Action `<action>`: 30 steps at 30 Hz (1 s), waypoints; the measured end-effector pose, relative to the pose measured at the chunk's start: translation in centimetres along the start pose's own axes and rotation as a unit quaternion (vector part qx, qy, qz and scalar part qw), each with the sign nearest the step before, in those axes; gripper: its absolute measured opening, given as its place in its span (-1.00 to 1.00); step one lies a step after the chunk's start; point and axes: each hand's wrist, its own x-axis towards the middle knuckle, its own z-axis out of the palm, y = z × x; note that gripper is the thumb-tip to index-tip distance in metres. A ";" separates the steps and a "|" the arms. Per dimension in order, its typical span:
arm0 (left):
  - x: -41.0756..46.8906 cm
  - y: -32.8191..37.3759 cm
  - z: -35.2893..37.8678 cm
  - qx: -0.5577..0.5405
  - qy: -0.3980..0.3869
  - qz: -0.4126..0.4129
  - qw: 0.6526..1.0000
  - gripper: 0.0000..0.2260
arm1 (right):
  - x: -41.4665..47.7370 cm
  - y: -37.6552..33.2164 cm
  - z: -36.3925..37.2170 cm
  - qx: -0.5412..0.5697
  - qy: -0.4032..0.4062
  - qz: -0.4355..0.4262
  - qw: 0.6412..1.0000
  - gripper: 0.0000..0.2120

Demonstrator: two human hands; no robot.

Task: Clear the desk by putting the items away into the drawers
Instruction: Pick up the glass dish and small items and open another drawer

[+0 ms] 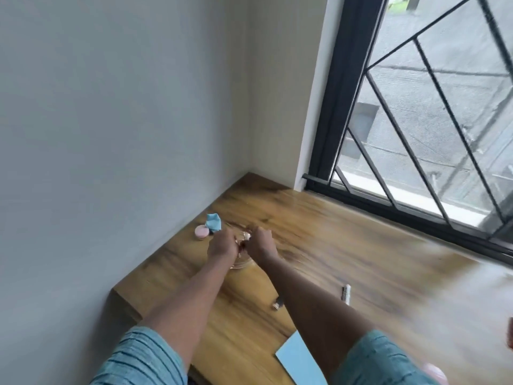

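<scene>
You are working on the pick-up step. Both arms are reaching to the far left part of the brown wood-grain desk (347, 245), where your left hand (222, 245) and right hand (262, 245) are meeting over a clear round glass container (241, 264) with a small gold-coloured piece (246, 235) showing between them. The container is sitting on the desk, partly hidden under your wrists.

Your knuckles are facing the camera and the frame is smeared. Both hands seem to be cupping inward, but I cannot tell whether either is actually gripping the glass or the gold piece.

No drawer is showing here, so the next move is calling for a sure hold on the glass, a straight lift, and a carry back toward you to wherever the drawers are.

A round pink compact (201, 232) and a crumpled light blue cloth (213, 221) are lying just beside your left hand. The grey wall (111, 134) and the desk's left edge are close on that side, leaving little room. The open way is running right and back toward you, though a small gold-tipped tube (277, 304), a white and dark stick (346, 293) and a flat pale blue sheet (299, 362) at the near edge are lying along it, so you will need to carry above them.
</scene>
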 end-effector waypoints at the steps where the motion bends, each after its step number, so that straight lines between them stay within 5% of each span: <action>1: 0.3 0.0 0.1 0.013 -0.004 0.003 1.000 -0.83 | 0.3 -0.1 0.2 -0.008 -0.006 0.009 1.000 -0.77; 9: 1.1 0.1 -0.1 0.068 -0.026 0.005 0.997 -0.77 | 1.6 -1.2 0.6 -0.087 -0.080 0.033 0.992 -0.78; 30: -0.7 -0.4 -1.2 0.068 -0.020 0.022 0.997 -0.76 | 1.6 -2.3 2.4 -0.095 -0.059 0.071 0.991 -0.67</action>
